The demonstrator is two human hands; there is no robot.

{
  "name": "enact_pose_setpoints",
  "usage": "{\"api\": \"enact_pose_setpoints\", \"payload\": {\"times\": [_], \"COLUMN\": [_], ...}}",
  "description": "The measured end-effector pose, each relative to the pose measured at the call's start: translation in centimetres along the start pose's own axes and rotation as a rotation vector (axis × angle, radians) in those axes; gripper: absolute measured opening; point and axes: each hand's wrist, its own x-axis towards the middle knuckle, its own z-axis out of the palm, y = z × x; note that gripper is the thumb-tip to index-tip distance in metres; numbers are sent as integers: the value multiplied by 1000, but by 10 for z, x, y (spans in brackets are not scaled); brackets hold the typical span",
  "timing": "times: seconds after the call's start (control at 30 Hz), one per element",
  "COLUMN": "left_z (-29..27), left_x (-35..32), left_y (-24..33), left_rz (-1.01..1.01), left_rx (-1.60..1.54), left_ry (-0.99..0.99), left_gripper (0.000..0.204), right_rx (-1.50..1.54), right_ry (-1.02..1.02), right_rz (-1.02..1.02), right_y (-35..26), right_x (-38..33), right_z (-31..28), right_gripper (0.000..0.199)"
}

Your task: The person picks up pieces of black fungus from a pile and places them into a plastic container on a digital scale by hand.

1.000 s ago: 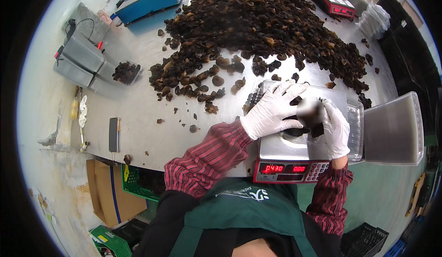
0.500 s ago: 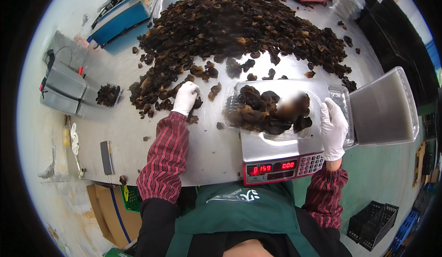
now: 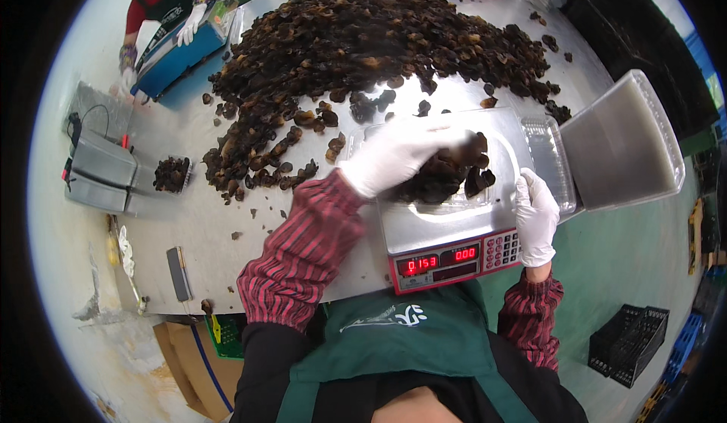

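Food workshop, steel table [image 3: 204, 237], fungus heap [image 3: 363, 37], digital scale [image 3: 435, 234]

In mid-frame, your left hand [image 3: 405, 152] is blurred and covers part of the dark pieces [image 3: 437, 183], so you cannot see what it holds; at the upper left, a co-worker [image 3: 170, 0] is cut by the picture's edge

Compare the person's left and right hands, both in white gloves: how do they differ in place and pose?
Place: the white-gloved left hand is over the clear plastic tray, hiding some dark, ruffled pieces; the white-gloved right hand is by the tray's right edge.
Pose: the left hand points toward picture right; the right hand points away from the body, fingers curled.
Shared: both emerge from red-and-black striped sleeves.
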Motion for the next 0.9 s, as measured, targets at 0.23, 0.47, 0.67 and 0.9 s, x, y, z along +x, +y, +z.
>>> {"api": "enact_pose_setpoints", "payload": {"times": [0.23,0.47,0.67,0.9], "left_z": [-45,-12,0,1], "left_x": [-69,-108,-110,-131], "left_y": [-12,-6,7,22], "left_rz": [-333,-542,-567,-546], "left_rx": [34,-174,-55,8], "left_ry": [187,374,391,657], "left_gripper": [23,29,26,24], "right_rx": [-75,-16,-192,-98], "right_ry": [27,-21,-175,13], "right_rz": [-16,-167,-198,-123], "right_y": [18,-6,1,-26], "right_x": [-3,33,45,25], "right_z": [3,31,44,32], "right_gripper": [20,25,27,17]}}
